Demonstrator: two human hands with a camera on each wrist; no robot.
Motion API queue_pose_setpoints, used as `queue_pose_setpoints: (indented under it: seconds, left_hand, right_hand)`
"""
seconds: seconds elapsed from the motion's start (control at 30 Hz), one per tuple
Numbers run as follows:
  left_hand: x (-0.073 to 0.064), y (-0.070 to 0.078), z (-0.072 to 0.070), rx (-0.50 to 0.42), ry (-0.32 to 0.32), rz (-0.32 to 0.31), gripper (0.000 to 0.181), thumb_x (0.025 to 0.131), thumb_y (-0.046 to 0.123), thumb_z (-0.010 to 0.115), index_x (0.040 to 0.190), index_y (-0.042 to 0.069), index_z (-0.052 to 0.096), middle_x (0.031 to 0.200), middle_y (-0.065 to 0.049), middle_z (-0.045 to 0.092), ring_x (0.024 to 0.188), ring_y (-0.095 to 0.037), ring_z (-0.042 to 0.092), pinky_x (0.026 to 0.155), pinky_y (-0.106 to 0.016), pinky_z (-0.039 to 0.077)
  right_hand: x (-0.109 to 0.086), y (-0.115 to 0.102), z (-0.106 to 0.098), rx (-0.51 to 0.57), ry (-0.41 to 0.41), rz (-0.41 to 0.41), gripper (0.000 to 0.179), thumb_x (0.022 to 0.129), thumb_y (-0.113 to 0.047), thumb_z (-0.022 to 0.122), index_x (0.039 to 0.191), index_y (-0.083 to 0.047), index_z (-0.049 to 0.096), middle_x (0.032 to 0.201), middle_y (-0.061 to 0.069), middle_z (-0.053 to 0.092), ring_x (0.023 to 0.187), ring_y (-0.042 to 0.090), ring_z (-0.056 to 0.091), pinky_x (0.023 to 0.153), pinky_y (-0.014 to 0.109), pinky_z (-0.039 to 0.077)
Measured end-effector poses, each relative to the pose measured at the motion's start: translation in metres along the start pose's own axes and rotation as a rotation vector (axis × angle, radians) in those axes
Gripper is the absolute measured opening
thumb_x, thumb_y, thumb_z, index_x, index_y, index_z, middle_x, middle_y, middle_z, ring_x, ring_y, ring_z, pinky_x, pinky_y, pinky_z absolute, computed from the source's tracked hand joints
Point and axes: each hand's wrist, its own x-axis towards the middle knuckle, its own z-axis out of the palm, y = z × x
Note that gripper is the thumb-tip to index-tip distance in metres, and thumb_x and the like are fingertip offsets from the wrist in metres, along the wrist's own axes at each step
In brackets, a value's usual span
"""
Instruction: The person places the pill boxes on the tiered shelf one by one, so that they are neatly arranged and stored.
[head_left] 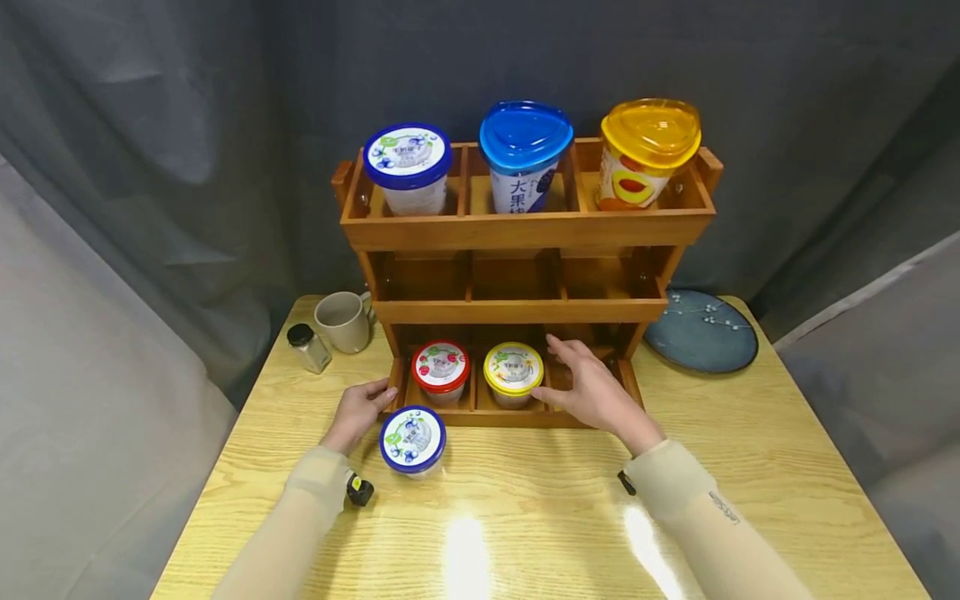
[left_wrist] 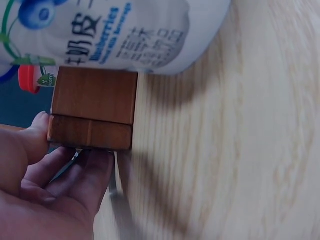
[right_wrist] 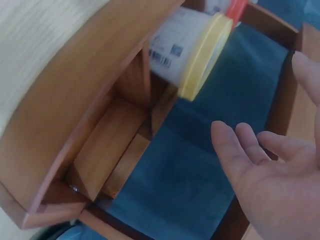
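A three-tier wooden rack (head_left: 525,315) stands on the table. At the front left corner of its bottom tier, my left hand (head_left: 360,414) grips the wood, thumb on one side and fingers on the other (left_wrist: 65,185). My right hand (head_left: 592,392) reaches over the bottom tier's right part, fingers spread beside a yellow-lidded tub (head_left: 513,369); in the right wrist view the hand (right_wrist: 270,170) is apart from the tub (right_wrist: 200,55). A red-lidded tub (head_left: 440,367) sits in the left compartment. Before the rack, near my left hand, stands a blue-lidded blueberry tub (head_left: 412,437).
On the top tier stand a blue-lidded tub (head_left: 408,158), a tall blue-lidded cup (head_left: 525,150) and a yellow-lidded cup (head_left: 651,150). A mug (head_left: 342,321) and a black-capped jar (head_left: 307,346) are left of the rack. A dark blue plate (head_left: 701,333) lies to the right.
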Motion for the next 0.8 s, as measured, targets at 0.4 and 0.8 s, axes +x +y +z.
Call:
queue_pose_setpoints:
  seconds: [0.4, 0.8]
  left_hand:
    - [0.000, 0.000, -0.002, 0.030, -0.019, -0.002, 0.046, 0.099, 0.020, 0.064, 0.137, -0.004, 0.055, 0.139, -0.022, 0.054, 0.132, -0.036, 0.047, 0.106, -0.046, 0.042]
    - [-0.001, 0.003, 0.000, 0.034, -0.001, 0.022, 0.045, 0.098, 0.018, 0.064, 0.136, -0.006, 0.055, 0.137, -0.024, 0.055, 0.130, -0.036, 0.049, 0.105, -0.045, 0.044]
  right_hand:
    - [-0.033, -0.027, 0.044, 0.136, 0.092, -0.040, 0.074, 0.087, -0.034, 0.078, 0.149, -0.008, 0.045, 0.125, 0.009, 0.057, 0.109, 0.023, 0.058, 0.090, 0.041, 0.054]
    - [-0.043, -0.043, 0.106, 0.240, -0.060, 0.006, 0.094, 0.080, -0.039, 0.084, 0.155, -0.012, 0.033, 0.135, 0.014, 0.052, 0.119, 0.034, 0.055, 0.094, 0.050, 0.051]
